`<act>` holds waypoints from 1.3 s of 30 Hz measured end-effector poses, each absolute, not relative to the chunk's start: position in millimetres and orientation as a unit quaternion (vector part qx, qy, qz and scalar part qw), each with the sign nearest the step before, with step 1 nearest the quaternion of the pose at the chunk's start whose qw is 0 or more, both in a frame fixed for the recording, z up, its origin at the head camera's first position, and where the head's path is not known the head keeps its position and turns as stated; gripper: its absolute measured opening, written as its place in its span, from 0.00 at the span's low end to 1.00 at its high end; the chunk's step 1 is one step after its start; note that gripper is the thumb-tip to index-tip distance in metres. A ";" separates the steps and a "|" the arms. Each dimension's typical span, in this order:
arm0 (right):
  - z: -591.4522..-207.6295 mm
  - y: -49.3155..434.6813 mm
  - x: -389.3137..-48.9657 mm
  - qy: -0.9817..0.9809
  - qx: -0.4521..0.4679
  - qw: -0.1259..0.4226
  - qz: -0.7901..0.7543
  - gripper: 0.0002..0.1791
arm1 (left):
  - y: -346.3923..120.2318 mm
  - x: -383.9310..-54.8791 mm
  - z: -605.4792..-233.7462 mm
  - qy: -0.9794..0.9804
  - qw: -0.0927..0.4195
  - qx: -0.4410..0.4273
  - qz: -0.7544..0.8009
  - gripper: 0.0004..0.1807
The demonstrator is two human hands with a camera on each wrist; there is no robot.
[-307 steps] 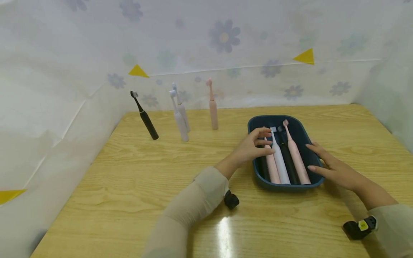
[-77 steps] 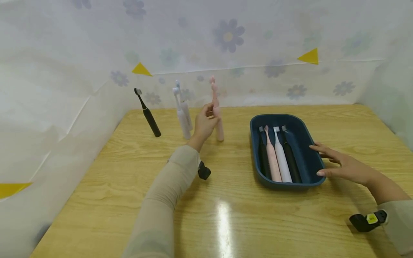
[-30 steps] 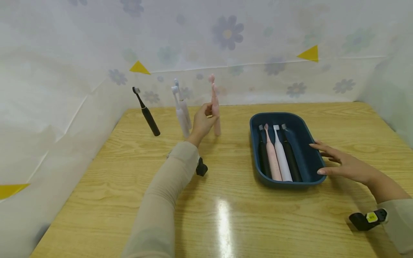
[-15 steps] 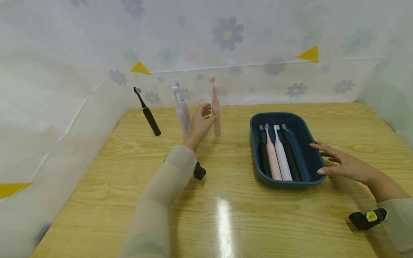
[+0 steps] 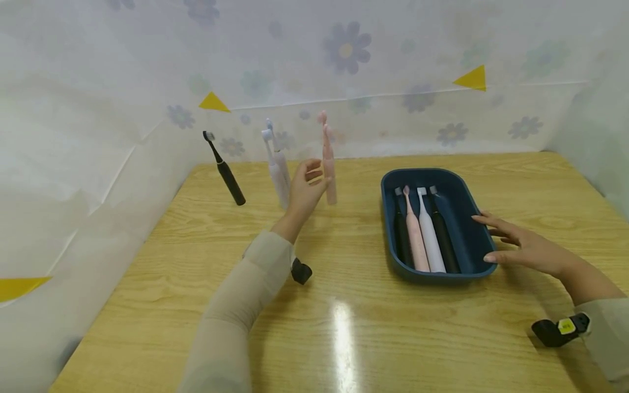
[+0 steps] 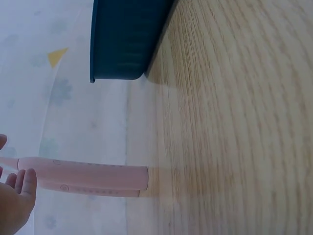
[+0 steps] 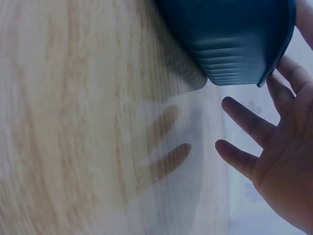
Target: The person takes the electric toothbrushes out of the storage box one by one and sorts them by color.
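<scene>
My left hand (image 5: 306, 188) is beside a pink electric toothbrush (image 5: 330, 183) that stands upright on the table; its fingers are loosely bent, apart from the handle. A second pink toothbrush (image 6: 102, 191) stands just behind, mostly hidden in the head view. My right hand (image 5: 533, 251) rests its spread fingertips against the right rim of a dark blue bin (image 5: 469, 229). Inside the bin lie a black toothbrush (image 5: 402, 234), a pink toothbrush (image 5: 416, 243), a white toothbrush (image 5: 431, 237) and another black toothbrush (image 5: 446, 243), side by side, with bare floor at their right.
Left of my left hand stand two white toothbrushes (image 5: 278, 177), one behind the other, partly overlapping. A black toothbrush (image 5: 230, 183) stands farther left, appearing tilted. The wooden table (image 5: 383, 327) ends at a flowered white sheet (image 5: 393, 125) behind.
The pink toothbrush from the bin's right side now stands before the other pink one. My left hand has let go of it and drawn slightly left. My right hand stays at the bin.
</scene>
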State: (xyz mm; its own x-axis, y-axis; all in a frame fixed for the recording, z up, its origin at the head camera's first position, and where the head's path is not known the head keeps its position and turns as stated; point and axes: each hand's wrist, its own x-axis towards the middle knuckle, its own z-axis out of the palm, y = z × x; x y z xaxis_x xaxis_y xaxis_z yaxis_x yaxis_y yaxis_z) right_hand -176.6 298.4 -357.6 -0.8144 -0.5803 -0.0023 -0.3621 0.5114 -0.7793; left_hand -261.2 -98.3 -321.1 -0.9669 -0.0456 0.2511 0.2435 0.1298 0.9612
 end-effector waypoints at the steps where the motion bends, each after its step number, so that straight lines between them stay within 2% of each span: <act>1: -357.4 298.5 -176.7 0.859 -0.274 0.133 -0.412 0.41 | -97.4 -259.8 -321.2 -0.742 0.111 -0.071 -0.658 0.23; 7: -357.5 299.2 -177.2 0.857 -0.274 0.135 -0.414 0.41 | -90.9 -251.4 -322.7 -0.737 0.092 -0.098 -0.662 0.22; 19: -358.6 298.5 -177.2 0.863 -0.274 0.125 -0.406 0.40 | -64.5 -216.1 -302.5 -0.740 -0.031 -0.151 -0.655 0.24; 31: -357.9 297.7 -174.6 0.881 -0.272 0.103 -0.373 0.40 | -36.8 -222.6 -323.7 -0.762 -0.106 -0.189 -0.610 0.26; 39: -356.1 297.7 -172.4 0.887 -0.270 0.083 -0.365 0.39 | -22.5 -213.3 -309.9 -0.762 -0.140 -0.214 -0.595 0.26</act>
State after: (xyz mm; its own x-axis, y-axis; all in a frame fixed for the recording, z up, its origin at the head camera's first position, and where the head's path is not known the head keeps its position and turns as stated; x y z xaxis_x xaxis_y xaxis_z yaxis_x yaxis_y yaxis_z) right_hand -172.4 297.7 -356.1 -0.8402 -0.5400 0.0493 -0.4185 0.5879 -0.6923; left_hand -213.3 -22.5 -309.9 -0.8695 0.4921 0.0412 0.1592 0.2004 0.9667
